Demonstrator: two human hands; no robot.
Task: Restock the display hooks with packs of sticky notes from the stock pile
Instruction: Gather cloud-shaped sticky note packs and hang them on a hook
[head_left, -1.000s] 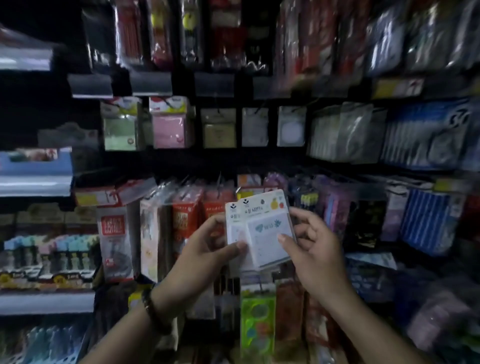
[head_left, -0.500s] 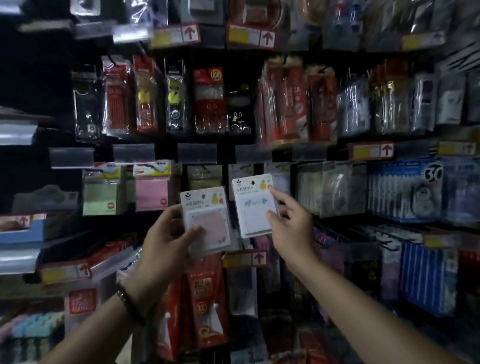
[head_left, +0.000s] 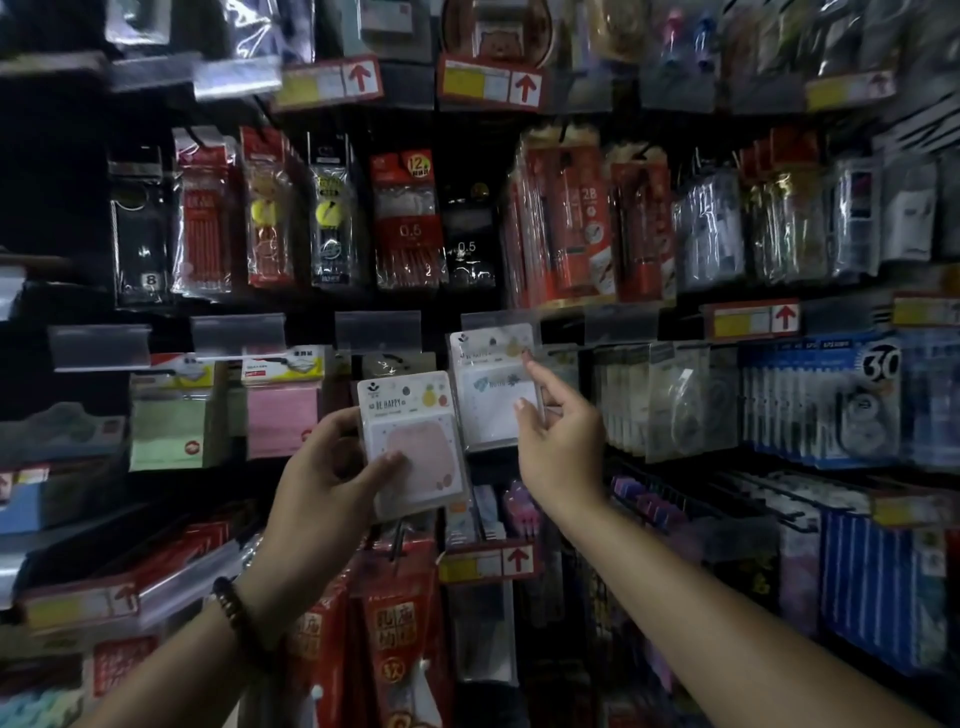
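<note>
Centre of view: our left hand (head_left: 322, 483) grips the pink sticky-note pack (head_left: 415, 452). At its one o'clock the white pack (head_left: 491, 410) sits below a clear label holder (head_left: 498, 325); our right hand (head_left: 563, 447) touches its right edge with thumb and forefinger, and we cannot tell whether they pinch it.

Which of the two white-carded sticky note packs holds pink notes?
The BE HAPPY pack in the left hand; the other pack, at the right hand, shows a white pad.

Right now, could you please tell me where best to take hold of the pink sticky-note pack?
Probably pinch the pink sticky-note pack by its right edge, from the right: the left hand covers its lower left, and it faces us flat.
</note>
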